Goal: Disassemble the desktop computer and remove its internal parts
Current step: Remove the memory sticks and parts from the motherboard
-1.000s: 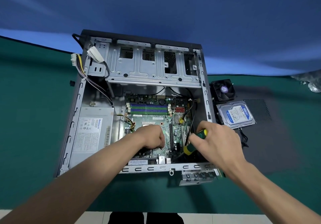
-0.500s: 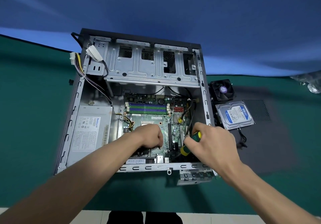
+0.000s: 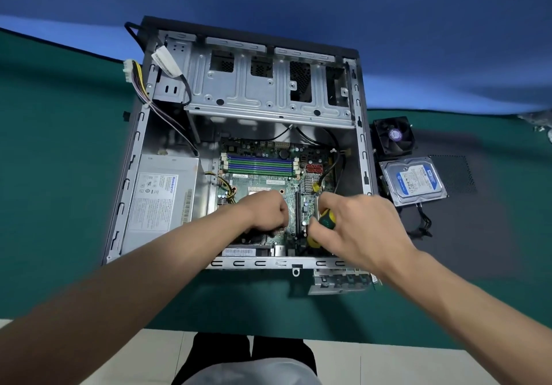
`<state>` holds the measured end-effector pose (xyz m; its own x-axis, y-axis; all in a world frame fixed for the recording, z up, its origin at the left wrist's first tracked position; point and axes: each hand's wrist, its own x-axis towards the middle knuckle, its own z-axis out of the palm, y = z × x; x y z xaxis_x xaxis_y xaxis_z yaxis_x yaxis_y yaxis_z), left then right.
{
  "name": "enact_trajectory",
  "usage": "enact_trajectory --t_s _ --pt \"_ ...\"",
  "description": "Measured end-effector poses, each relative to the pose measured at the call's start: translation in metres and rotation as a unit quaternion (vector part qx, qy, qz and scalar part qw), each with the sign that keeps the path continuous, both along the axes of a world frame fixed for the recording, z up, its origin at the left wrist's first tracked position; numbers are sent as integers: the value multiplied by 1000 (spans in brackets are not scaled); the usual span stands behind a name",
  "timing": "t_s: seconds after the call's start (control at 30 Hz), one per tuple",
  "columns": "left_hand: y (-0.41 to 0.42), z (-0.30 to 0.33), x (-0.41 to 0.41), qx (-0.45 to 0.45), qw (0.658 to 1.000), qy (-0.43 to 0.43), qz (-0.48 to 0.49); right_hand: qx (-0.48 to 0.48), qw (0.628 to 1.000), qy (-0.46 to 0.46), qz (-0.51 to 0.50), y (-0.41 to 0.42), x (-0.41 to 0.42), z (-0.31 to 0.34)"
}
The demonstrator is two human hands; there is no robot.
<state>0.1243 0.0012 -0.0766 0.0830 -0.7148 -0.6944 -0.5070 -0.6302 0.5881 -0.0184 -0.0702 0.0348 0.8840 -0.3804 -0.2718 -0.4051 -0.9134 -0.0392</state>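
The open desktop case (image 3: 134, 175) lies on its side on the green table. Inside, the green motherboard (image 3: 268, 181) shows, with blue and green memory slots (image 3: 260, 165) at its far edge. My left hand (image 3: 265, 214) rests on the board's middle with fingers curled under; what lies beneath them is hidden. My right hand (image 3: 361, 229) grips a screwdriver (image 3: 327, 220) with a green and yellow handle. Its tip points down at the board's right side, beside the long black slot, and is hidden.
A grey power supply (image 3: 161, 196) fills the case's left side, and a metal drive cage (image 3: 268, 91) spans the far end. To the right of the case lie a black fan (image 3: 394, 138), a hard drive (image 3: 415, 181) and a black mesh panel (image 3: 454, 172). A metal bracket (image 3: 340, 284) lies at the near edge.
My right hand has shifted slightly left with the screwdriver and covers more of the handle. My left hand has stayed in place on the board.
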Motion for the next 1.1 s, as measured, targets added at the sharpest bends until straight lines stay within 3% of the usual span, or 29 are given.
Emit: enact_trajectory --t_s 0.17,0.3,0.47,0.57,0.67,0.83,0.97,1.1 --pt "1 1 -2 4 1000 25 -7 6 998 28 -49 -3 12 7" --pt "2 0 -1 3 999 -23 -25 42 992 109 -41 -2 24 13" --pt "0 -2 -1 -1 997 -63 -43 167 972 166 -16 -5 26 23" --pt "0 -5 -1 -2 997 -57 -44 152 965 209 -38 -6 26 25" --pt "0 -6 -2 1 997 -57 -46 105 976 177 -67 -7 22 24" --pt "-1 -9 -2 1 997 -56 -54 171 974 139 -54 -8 13 27" --pt "-1 -11 -2 5 997 -57 -51 104 980 147 -79 -8 15 26" --pt "-1 -12 -1 6 998 -45 -42 178 968 155 -86 -9 16 25"
